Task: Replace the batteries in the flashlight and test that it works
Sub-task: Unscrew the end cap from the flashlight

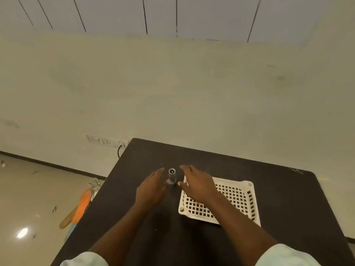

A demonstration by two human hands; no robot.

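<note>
The flashlight (pixel 171 176) stands upright on the dark matte table (pixel 269 189), ringed end up; its base is blurred. My left hand (pixel 151 189) at 9 o'clock and right hand (pixel 197 184) at 3 o'clock flank it, fingers spread, contact indiscernible. My right forearm partly covers the white perforated plastic basket (pixel 240 196).

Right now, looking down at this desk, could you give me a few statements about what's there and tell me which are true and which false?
1. The flashlight stands upright on the dark table. True.
2. The left hand grips the flashlight tightly. False: its fingers are spread open beside it.
3. The white basket lies right of the flashlight. True.
4. The right hand holds a battery. False: it is open, and no battery shows in it.
5. The flashlight lies inside the basket. False: it stands on the table beside it.
</note>
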